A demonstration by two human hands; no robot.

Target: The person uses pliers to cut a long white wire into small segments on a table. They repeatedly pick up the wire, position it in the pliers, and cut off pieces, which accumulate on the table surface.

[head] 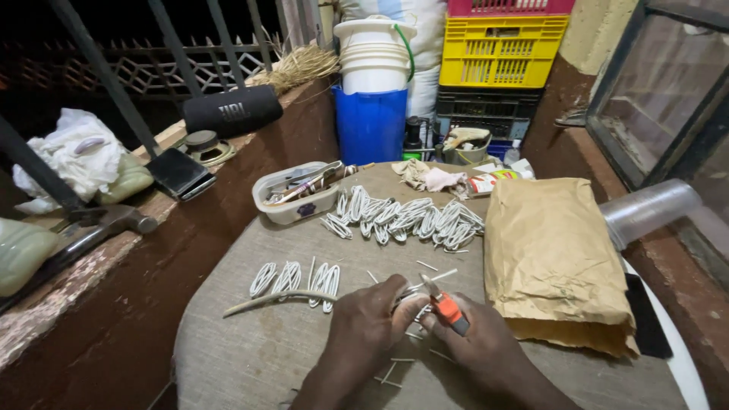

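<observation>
Near the table's (250,357) front edge, the left hand (364,323) is clenched around a small white wire coil (410,294), and the right hand (474,345) grips orange-handled pliers (448,307) whose tip touches that coil. Short wire offcuts (391,372) lie around both hands. Three finished coils (292,279) sit just left; a long row of coils (406,216) lines the far edge beside a tub (292,205). A paper bag (550,258) fills the right side, leaving bare cloth at front left.

Single head cam, looks down & forward over tabletop (250,342), fairly close; far background dark, prob. night.
</observation>
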